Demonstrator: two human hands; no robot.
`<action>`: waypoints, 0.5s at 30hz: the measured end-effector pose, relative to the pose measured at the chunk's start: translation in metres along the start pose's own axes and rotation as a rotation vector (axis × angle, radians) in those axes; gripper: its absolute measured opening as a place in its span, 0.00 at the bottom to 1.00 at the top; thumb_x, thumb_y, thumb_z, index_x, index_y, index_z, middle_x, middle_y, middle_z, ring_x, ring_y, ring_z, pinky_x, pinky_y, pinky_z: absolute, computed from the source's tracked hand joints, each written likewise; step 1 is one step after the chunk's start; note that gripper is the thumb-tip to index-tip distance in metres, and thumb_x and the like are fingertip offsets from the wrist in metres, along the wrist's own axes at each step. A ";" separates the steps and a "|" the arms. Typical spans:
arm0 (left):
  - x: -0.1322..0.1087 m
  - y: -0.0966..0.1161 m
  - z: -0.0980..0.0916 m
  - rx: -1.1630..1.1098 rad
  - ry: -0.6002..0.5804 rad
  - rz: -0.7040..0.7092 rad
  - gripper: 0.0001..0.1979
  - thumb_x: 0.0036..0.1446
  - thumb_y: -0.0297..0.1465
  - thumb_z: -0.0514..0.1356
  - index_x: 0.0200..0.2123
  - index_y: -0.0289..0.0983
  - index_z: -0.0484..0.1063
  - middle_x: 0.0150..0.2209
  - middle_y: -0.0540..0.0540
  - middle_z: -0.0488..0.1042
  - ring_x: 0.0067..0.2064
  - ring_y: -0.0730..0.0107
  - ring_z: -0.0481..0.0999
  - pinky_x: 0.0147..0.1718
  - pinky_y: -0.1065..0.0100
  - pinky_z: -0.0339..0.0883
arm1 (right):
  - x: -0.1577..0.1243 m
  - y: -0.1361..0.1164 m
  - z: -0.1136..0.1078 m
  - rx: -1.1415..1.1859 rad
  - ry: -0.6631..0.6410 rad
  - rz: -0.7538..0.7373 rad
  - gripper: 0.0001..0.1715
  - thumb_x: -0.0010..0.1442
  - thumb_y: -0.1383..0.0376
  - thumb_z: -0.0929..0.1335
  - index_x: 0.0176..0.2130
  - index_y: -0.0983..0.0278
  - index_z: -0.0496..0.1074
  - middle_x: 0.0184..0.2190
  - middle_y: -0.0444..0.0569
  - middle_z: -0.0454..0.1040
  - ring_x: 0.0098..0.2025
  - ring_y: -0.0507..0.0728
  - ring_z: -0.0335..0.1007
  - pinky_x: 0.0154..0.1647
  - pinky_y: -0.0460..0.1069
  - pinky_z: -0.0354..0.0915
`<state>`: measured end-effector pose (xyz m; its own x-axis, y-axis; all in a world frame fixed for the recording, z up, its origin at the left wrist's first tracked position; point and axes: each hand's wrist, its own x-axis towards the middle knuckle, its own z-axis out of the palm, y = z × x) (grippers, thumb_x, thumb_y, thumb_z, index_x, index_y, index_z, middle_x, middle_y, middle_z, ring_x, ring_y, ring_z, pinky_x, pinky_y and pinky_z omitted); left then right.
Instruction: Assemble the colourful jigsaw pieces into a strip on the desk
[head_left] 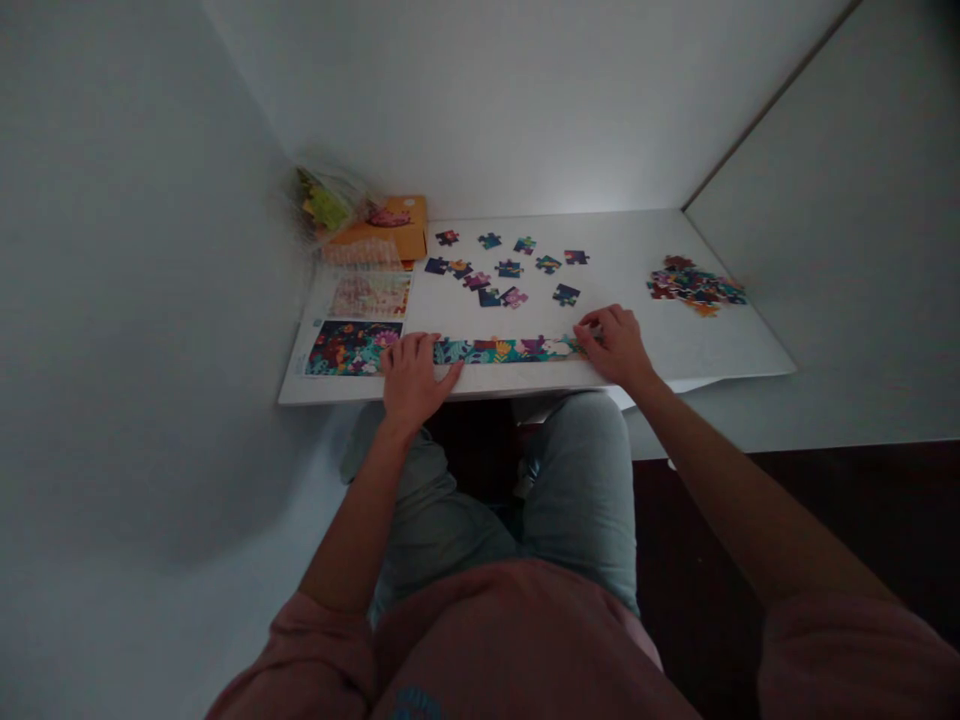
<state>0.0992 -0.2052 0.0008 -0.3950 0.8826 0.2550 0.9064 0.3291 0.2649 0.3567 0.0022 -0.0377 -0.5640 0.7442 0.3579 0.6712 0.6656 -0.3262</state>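
A narrow strip of joined puzzle pieces (501,351) lies along the front edge of the white table, in teal, yellow, purple and white. My left hand (414,380) rests flat over the strip's left end, fingers forward and thumb out to the side. At the opposite end, my right hand (619,345) has its thumb and fingertips brought together on a puzzle piece, which they mostly cover. Beyond the strip, several loose puzzle pieces (510,269) are spread about, mostly dark blue, pink and orange.
A heap of puzzle pieces (694,285) sits on the right of the table (525,381). A printed picture sheet (349,348) lies at the left. Behind it are an orange box (414,230) and a clear plastic bag (326,205) with green and yellow contents. Walls border the table.
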 end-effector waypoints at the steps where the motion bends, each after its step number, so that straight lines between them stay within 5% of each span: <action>1: 0.000 0.000 0.000 -0.001 -0.001 -0.002 0.23 0.59 0.45 0.48 0.55 0.43 0.60 0.54 0.43 0.63 0.56 0.52 0.59 0.56 0.50 0.50 | 0.000 0.000 0.000 0.002 0.001 0.001 0.16 0.62 0.52 0.59 0.41 0.57 0.67 0.40 0.55 0.67 0.43 0.64 0.61 0.47 0.59 0.57; 15: -0.001 0.000 -0.004 0.008 -0.064 -0.024 0.25 0.59 0.46 0.46 0.56 0.42 0.58 0.56 0.41 0.61 0.58 0.51 0.56 0.58 0.49 0.46 | 0.000 -0.002 0.001 0.011 -0.013 0.037 0.15 0.60 0.53 0.58 0.41 0.54 0.68 0.41 0.55 0.69 0.45 0.66 0.61 0.47 0.62 0.57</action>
<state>0.0990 -0.2074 0.0044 -0.4060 0.8943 0.1883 0.8982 0.3524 0.2629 0.3552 0.0006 -0.0378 -0.5452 0.7691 0.3336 0.6867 0.6380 -0.3485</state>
